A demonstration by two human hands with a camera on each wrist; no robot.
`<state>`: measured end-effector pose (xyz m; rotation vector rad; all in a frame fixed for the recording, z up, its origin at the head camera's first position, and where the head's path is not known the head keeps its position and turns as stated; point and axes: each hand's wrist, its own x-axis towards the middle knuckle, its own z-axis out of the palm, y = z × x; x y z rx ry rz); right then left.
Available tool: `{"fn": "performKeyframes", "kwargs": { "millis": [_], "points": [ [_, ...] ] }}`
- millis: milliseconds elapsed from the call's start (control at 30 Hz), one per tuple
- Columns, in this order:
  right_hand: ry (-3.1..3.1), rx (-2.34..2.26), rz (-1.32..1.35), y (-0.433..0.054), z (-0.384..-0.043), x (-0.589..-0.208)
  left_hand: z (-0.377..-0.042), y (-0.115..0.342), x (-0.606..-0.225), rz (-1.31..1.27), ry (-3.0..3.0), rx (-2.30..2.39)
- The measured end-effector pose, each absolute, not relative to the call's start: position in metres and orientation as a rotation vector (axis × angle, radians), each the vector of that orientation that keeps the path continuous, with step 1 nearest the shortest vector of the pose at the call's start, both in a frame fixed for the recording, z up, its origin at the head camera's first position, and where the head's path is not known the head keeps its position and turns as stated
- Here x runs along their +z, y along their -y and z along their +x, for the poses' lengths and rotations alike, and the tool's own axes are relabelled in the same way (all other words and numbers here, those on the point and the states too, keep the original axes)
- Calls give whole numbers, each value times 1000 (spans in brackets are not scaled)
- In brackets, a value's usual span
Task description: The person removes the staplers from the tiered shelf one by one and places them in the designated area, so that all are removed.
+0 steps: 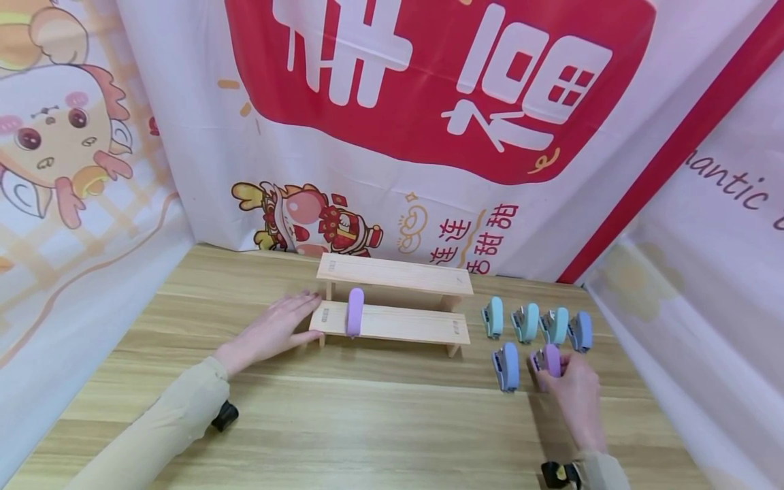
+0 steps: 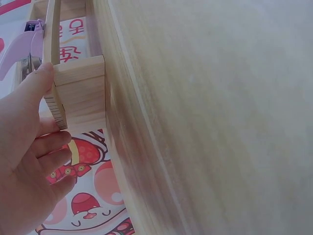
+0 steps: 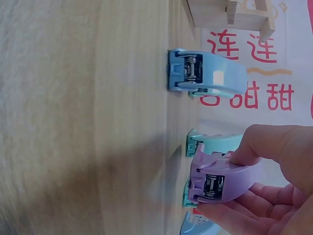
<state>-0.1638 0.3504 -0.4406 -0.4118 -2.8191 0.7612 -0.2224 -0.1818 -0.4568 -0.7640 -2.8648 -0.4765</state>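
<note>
My left hand (image 1: 275, 330) holds the left end of a two-tier wooden shelf (image 1: 404, 323), its thumb on the lower board's front edge in the left wrist view. A purple stapler (image 1: 355, 312) stands crosswise on the lower board, toward the left. At the right, my right hand (image 1: 576, 388) pinches a second purple stapler (image 1: 552, 359) between thumb and fingers. Whether that stapler touches the table is hard to tell. Just left of it stands a blue stapler (image 1: 505, 367). Behind are several teal staplers (image 1: 525, 323) and another blue stapler (image 1: 580, 331) in a row.
The shelf's upper board (image 1: 395, 273) bears nothing and sits at the back, near a printed cloth (image 1: 392, 153). Cloths also hang at both sides of the wood-grain table (image 1: 367, 422). The standing staplers are close around my right hand.
</note>
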Motion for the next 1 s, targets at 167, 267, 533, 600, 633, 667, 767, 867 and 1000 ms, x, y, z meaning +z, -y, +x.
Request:
{"fn": "performKeyframes", "kwargs": {
  "millis": [167, 267, 533, 600, 633, 667, 767, 867, 1000],
  "points": [
    [2849, 791, -429, -351, -165, -444, -222, 182, -456, -772, 2850, -481],
    [2867, 812, -447, -351, -165, -446, -221, 181, -455, -778, 2842, -487],
    [2851, 779, -413, -351, -167, -451, -221, 182, -456, -775, 2847, -478],
    [2851, 770, -415, -350, -166, -452, -221, 182, -457, -773, 2849, -479],
    [2848, 764, -414, -350, -166, -453, -221, 182, -457, -773, 2850, -479],
    [2846, 758, -414, -350, -166, -453, -221, 182, -457, -773, 2851, -480],
    [2829, 741, -398, -350, -166, -455, -221, 182, -456, -772, 2852, -487],
    [2810, 724, -379, -350, -166, -455, -220, 181, -455, -772, 2854, -491],
    [2800, 716, -376, -350, -165, -456, -220, 181, -454, -771, 2854, -489]
  ]
}}
